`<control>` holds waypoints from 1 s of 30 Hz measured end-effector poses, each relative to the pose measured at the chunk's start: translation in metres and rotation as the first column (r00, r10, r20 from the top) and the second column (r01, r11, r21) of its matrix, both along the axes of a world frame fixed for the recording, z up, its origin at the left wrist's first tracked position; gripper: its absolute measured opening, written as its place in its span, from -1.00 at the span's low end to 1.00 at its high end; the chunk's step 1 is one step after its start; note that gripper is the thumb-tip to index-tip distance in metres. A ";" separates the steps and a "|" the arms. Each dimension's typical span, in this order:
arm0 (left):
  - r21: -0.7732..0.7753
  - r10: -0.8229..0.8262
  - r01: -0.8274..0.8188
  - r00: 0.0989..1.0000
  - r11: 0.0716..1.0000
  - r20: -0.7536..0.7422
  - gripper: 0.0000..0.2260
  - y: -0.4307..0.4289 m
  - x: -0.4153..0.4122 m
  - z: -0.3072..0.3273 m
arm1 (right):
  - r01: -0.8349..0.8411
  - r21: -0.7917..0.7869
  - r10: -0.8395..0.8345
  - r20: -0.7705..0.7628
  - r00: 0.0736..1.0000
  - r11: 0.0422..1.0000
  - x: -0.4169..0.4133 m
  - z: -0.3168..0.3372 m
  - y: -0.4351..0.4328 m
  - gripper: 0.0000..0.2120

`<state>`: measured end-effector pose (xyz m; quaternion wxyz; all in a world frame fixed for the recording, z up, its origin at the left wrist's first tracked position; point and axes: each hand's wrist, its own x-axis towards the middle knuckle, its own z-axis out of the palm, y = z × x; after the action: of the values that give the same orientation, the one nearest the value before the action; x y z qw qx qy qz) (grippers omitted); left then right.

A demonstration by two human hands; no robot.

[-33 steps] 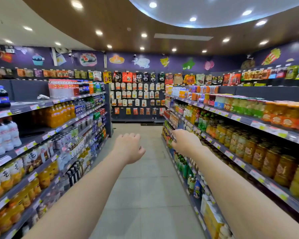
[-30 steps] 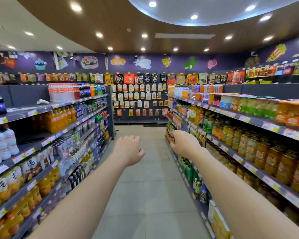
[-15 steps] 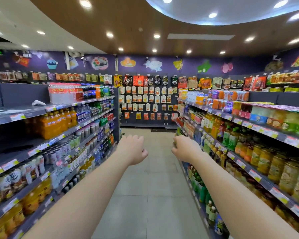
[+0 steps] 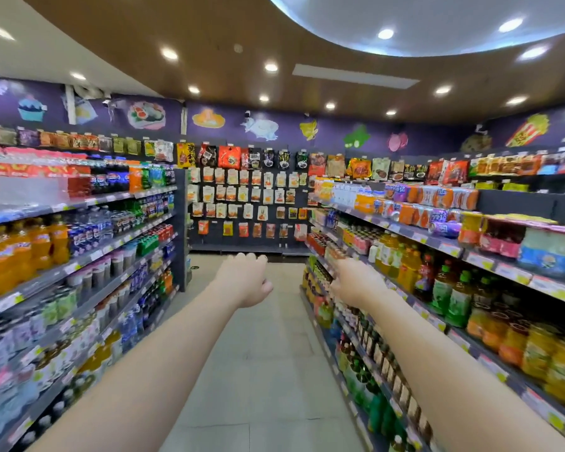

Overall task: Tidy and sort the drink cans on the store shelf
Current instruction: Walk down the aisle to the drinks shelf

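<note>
Cans on upper right shelf, well beyond loosely curled, empty fingers.

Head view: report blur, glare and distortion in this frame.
In the head view, motion blur smears the left-shelf bottles and lower-right jars; hanging packets at the back look sharper; ceiling spotlights blow out; shelf edges bow from the wide lens.

Snack packets hang at the far end, orange soda bottles stand at left, tiled floor between.
</note>
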<state>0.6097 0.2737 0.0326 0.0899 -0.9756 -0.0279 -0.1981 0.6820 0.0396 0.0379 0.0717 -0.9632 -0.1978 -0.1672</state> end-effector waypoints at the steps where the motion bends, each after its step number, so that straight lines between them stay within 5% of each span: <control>1: 0.008 -0.010 0.010 1.000 1.000 0.011 -0.57 0.008 0.021 0.002 | 0.009 0.013 -0.009 0.001 1.000 1.000 0.018 0.002 0.005 -0.69; 14: 0.058 -0.129 0.131 0.991 0.990 -0.032 -0.58 0.033 0.282 -0.015 | 0.149 0.014 -0.149 0.003 0.989 0.989 0.253 -0.010 0.021 -0.55; 26: 0.098 -0.211 0.208 0.977 0.973 0.021 -0.61 0.042 0.538 0.013 | 0.237 0.074 -0.237 -0.007 0.972 0.969 0.511 0.007 0.019 -0.80; 30: 0.096 -0.243 0.240 0.970 0.966 0.025 -0.64 0.044 0.607 0.012 | 0.242 0.061 -0.242 -0.007 0.970 0.968 0.571 0.013 0.019 -0.74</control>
<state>1.2169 0.3179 0.0449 0.1094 -0.9628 0.0986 -0.2266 1.2532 0.0591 0.0514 0.0803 -0.9775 -0.0734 -0.1808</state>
